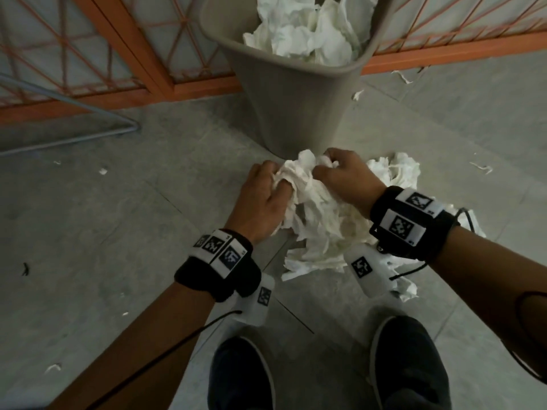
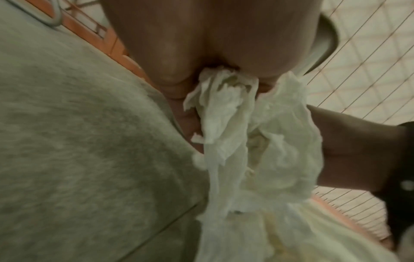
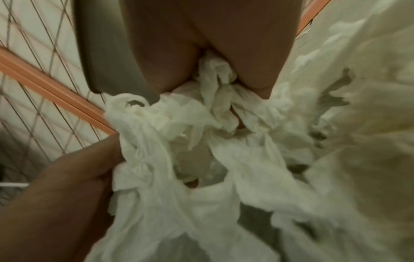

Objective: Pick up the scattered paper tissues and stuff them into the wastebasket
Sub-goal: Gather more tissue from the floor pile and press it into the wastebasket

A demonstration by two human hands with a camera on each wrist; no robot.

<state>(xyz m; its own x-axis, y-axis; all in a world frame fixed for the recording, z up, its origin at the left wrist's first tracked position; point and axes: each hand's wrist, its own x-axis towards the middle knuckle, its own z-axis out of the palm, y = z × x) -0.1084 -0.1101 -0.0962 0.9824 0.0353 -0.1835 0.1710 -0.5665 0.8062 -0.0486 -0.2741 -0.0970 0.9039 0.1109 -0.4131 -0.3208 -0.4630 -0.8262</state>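
Both hands are gripping one wad of tissues: left hand and right hand are clutching opposite sides. It's hanging just before the wastebasket.

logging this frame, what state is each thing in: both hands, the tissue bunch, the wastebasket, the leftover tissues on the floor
left hand: grips the tissue bunch
right hand: grips the same bunch
tissue bunch: crumpled, held in both hands, hanging down
wastebasket: upright, heaped with tissues
floor tissues: crumpled pile beside the basket's base
scraps: scattered on the floor
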